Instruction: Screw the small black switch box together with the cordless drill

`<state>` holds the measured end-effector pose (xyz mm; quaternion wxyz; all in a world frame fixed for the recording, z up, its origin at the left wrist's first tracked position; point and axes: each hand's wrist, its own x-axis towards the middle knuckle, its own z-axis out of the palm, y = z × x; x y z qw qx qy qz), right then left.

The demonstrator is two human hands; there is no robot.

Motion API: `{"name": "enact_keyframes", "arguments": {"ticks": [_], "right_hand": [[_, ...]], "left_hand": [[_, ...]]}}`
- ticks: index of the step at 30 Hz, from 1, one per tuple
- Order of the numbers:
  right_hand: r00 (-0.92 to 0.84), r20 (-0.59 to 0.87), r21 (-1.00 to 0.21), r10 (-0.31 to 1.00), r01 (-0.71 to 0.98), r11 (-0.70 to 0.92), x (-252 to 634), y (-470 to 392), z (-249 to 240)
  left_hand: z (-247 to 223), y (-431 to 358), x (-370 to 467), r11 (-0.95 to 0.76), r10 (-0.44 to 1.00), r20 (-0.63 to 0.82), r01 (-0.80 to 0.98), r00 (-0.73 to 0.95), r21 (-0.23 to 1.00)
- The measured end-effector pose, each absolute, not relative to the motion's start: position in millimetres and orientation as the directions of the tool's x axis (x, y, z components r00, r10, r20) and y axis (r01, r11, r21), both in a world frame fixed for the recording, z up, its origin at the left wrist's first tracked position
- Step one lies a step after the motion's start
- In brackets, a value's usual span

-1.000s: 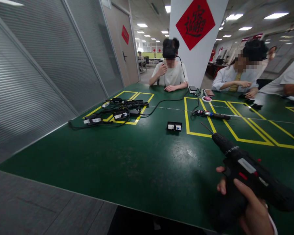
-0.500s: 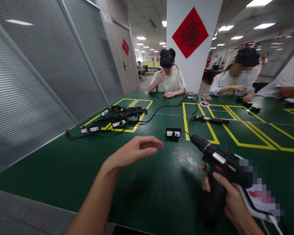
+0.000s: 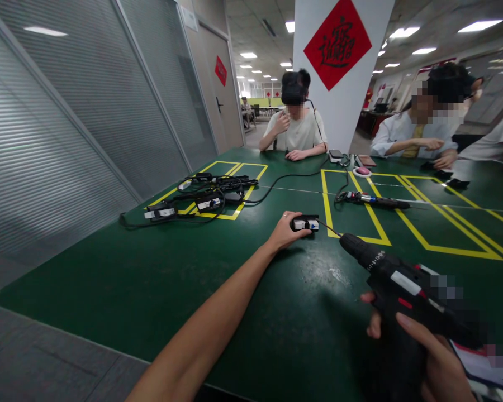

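My left hand (image 3: 284, 231) reaches out over the green table and grips the left end of a small black-and-white block (image 3: 307, 224), its thumb along the front and a finger at the top. The block rests on the tabletop; what it is exactly is too small to make out. In my right hand (image 3: 440, 352) is a black cordless drill (image 3: 377, 261), held by its handle with the fingers wrapped round. Its long thin bit (image 3: 328, 226) points left, with the tip close to the block's right end.
A heap of black devices and cables (image 3: 218, 192) lies at the left inside yellow tape (image 3: 251, 195). Farther right lies a slim tool with a cable (image 3: 366, 199). A roll of tape (image 3: 362, 172) sits behind it. Two people with headsets sit across the table (image 3: 109, 301).
My left hand has moved forward and right, from hovering above the table to gripping the block. My right hand still holds the drill, now lower and farther right in view.
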<state>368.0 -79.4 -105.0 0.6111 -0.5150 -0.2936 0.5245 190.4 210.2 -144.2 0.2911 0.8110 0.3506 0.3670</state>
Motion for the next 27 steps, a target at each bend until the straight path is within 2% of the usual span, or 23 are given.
{"name": "enact_keyframes", "arguments": {"ticks": [6,12,27], "right_hand": [[0.31,-0.245,-0.922,0.919,-0.367,-0.122,370,-83,-104],[0.306,-0.173,-0.927,0.936,-0.371,-0.05,365,-79,-95],[0.291,-0.133,-0.935,0.948,-0.353,-0.023,371,-72,-100]], "left_hand": [[-149,204,202,-0.575,0.761,0.367,0.294,0.535,0.764],[-147,192,202,-0.542,0.751,0.311,0.276,0.583,0.793],[-145,182,211,-0.577,0.736,0.336,0.285,0.588,0.765]]}}
